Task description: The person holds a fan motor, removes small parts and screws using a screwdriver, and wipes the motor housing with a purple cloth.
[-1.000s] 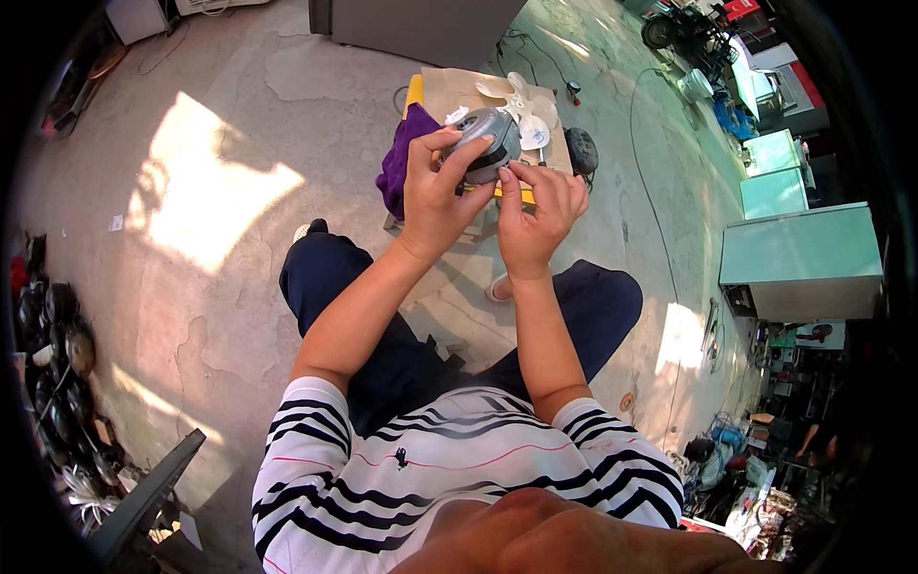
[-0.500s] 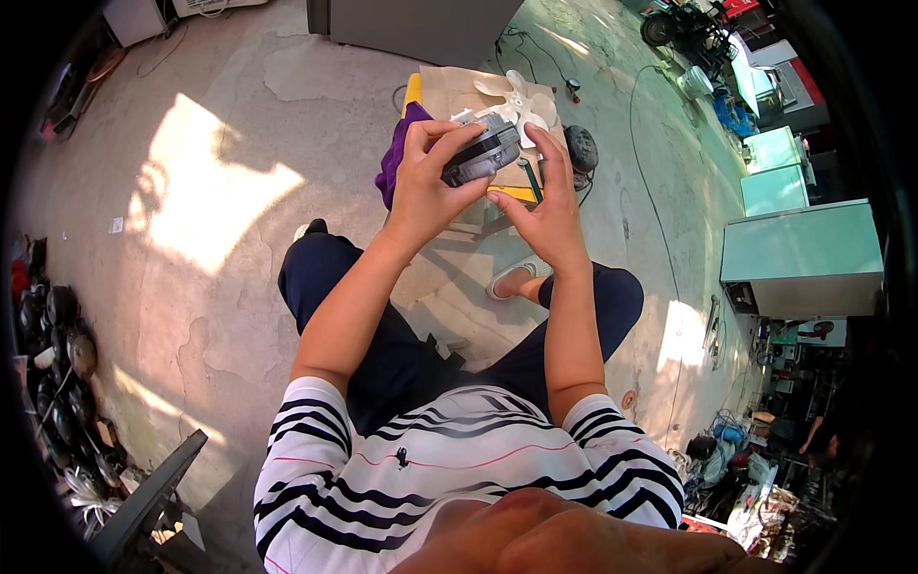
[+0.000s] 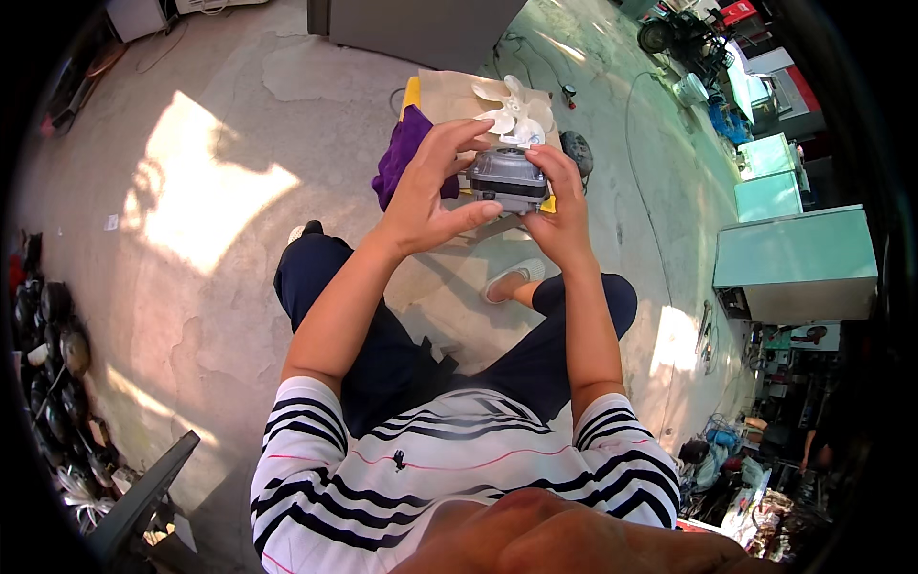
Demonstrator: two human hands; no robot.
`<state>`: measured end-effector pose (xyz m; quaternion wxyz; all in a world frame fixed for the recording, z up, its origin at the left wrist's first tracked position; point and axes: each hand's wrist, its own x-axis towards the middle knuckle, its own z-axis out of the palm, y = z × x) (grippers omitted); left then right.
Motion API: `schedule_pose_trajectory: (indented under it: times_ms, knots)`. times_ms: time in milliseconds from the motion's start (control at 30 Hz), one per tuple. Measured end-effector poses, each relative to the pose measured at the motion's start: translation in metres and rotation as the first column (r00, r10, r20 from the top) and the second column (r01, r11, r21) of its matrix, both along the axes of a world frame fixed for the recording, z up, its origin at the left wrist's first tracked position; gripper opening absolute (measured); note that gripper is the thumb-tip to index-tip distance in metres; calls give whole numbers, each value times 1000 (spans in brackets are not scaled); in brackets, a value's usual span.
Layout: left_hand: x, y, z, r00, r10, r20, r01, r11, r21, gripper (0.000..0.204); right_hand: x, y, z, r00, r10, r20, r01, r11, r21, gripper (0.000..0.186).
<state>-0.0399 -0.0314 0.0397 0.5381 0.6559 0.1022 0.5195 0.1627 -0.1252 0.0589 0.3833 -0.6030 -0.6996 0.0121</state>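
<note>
Between my hands, above a small work surface, is a grey metal fan motor [image 3: 509, 177] with a black band around its middle. My right hand [image 3: 562, 196] grips its right side, fingers at the far edge and thumb near the underside. At its left, my left hand [image 3: 430, 187] curves around with the thumb on the near lower corner; the index finger stands off the far edge. A white fan blade [image 3: 516, 103] lies just beyond the motor on brown cardboard [image 3: 448, 96]. A purple cloth [image 3: 402, 158] hangs at the left, beside my left hand.
A dark rounded part [image 3: 576, 151] sits right of the cardboard. A large grey cabinet [image 3: 411, 29] stands at the far side. Cables [image 3: 636, 124] run over the floor. Dark round parts [image 3: 53, 354] are heaped at the left, and a pale green box [image 3: 794, 251] stands at the right.
The motor has turned between my hands and moved slightly right and nearer. My right hand has closed onto its right side, while my left hand's hold has loosened.
</note>
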Motion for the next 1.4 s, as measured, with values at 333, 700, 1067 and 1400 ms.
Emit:
schedule_pose_trajectory:
  times_ms: [333,700,1067,1400]
  knots:
    - [2,3,-3,988,-74,-132,102,970,221,65,14,-5,-3,893,188,-409,-162,982,98,86]
    - [10,6,-17,981,-181,67,181,983,1,71,-9,14,-4,658,160,-736,-274,961,-36,100]
    - [-8,30,-10,939,97,331,13,949,-316,76,78,71,-1,898,-202,-392,100,958,-267,35]
    - [-11,40,-20,941,242,237,-166,939,-299,72,74,78,-97,831,-402,385,510,828,-234,16]
